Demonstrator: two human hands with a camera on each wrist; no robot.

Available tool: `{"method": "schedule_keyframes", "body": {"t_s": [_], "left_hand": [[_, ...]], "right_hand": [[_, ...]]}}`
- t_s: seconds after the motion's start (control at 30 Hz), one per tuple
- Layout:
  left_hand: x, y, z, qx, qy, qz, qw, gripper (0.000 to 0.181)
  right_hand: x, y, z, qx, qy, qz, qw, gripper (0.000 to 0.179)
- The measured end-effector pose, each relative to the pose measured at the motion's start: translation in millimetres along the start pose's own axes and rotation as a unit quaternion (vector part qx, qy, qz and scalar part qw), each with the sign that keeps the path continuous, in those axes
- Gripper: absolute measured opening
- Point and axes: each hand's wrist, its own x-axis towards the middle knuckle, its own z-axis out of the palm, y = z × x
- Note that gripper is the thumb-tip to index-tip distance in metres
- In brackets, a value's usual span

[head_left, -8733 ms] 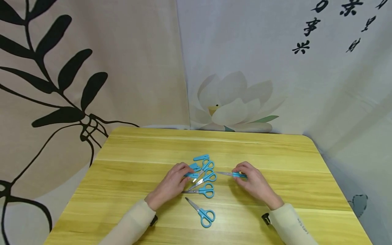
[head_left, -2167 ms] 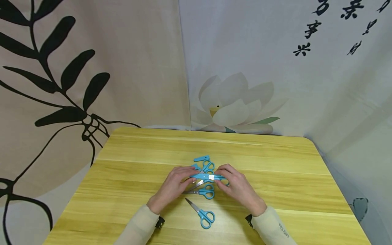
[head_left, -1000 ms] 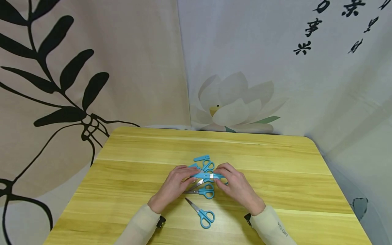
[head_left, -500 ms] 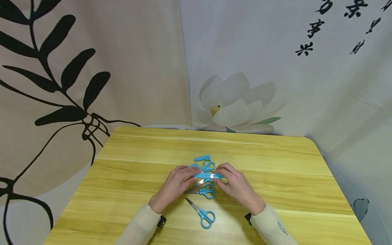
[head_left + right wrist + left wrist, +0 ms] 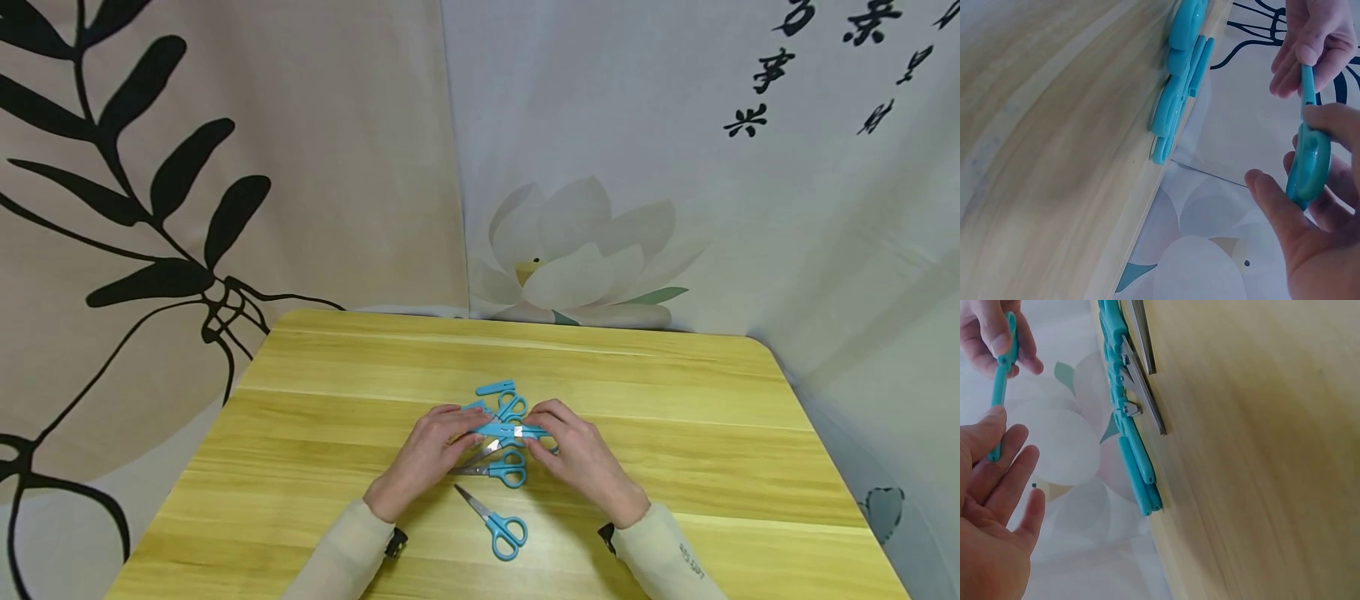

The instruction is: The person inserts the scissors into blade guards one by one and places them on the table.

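Note:
Both hands are raised above the middle of the table in the head view. My left hand [image 5: 423, 454] pinches a blue blade cover [image 5: 493, 430] between thumb and fingers. Opposite it, my right hand [image 5: 585, 454] holds a pair of blue-handled scissors by the handles [image 5: 1313, 162]. Their blades sit mostly inside the cover; a short strip of metal shows between cover and handles. Below the hands lie several uncovered scissors with blue handles, among them one pair [image 5: 508, 468] and a nearer pair [image 5: 504, 533]. Others are partly hidden behind the held pair.
Another blue cover [image 5: 495, 387] lies at the far end of the row, and a further one [image 5: 477, 406] is partly behind my left fingers. The wooden table [image 5: 675, 383] has rounded far corners and meets a printed curtain [image 5: 360, 167].
Since the oldest frame, my right hand has brought the bare-bladed scissors leftward, and the cover in my left hand now encloses most of the blades. Over the last second the hands barely move.

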Motion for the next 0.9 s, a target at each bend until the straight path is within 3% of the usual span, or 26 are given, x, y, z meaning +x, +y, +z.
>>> {"method": "schedule_keyframes", "body": {"t_s": [0.5,0.9], "left_hand": [[0.1,-1.1,-0.6,-0.002,-0.003,0.002,1.0,0.033],[0.5,-0.7,1.7,-0.012,0.015,0.011,0.9998,0.034]], "right_hand": [[1.2,-1.0,-0.8,-0.002,-0.005,0.005,1.0,0.023],[2.4,-1.3,-1.6,-0.006,-0.004,0.0,1.0,0.024]]}}
